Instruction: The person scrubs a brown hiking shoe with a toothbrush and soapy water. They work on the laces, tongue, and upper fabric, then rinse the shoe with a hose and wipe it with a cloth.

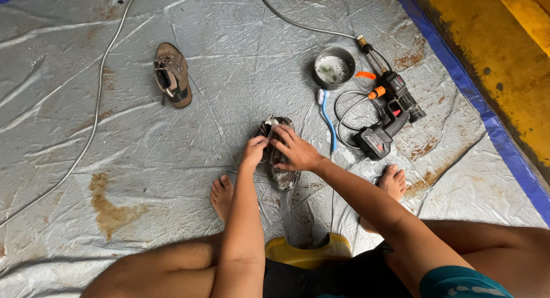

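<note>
A yellow stool (309,253) is sitting under the knees. The metal bowl (334,67) is holding soapy water. The left hand (254,151) and right hand (296,151) are both gripping the wet shoe (279,155) between them.

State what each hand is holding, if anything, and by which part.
Both hands are on the wet shoe on the tarp. The left hand grips its side near the opening; the right hand lies across its top.
</note>
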